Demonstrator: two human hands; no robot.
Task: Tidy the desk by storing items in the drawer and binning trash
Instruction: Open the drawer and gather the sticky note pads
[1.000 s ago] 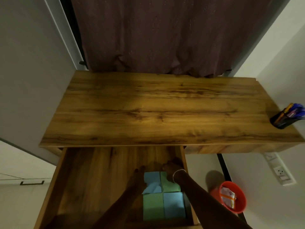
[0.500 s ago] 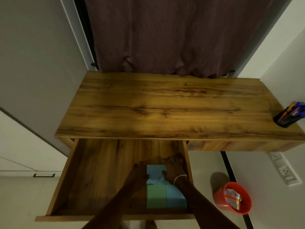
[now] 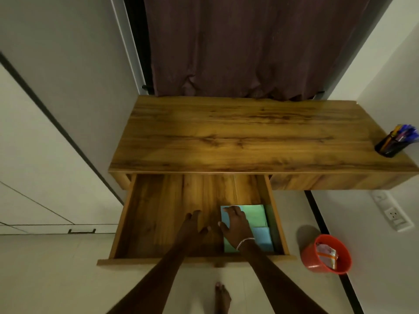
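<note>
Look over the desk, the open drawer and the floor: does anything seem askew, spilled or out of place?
Nothing stands out. The coloured pads lie flat in the drawer's right corner under the right hand; the pen cup stands on the desk; the red bin holds its trash.

A dark curtain (image 3: 249,46) hangs far beyond the hands, pale walls (image 3: 68,64) either side, light floor (image 3: 56,279) beneath.

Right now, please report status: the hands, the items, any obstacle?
Right hand flat on paper pads in open drawer. Left hand open beside them, empty. Desk top holds only pen cup. Nothing blocking.
</note>
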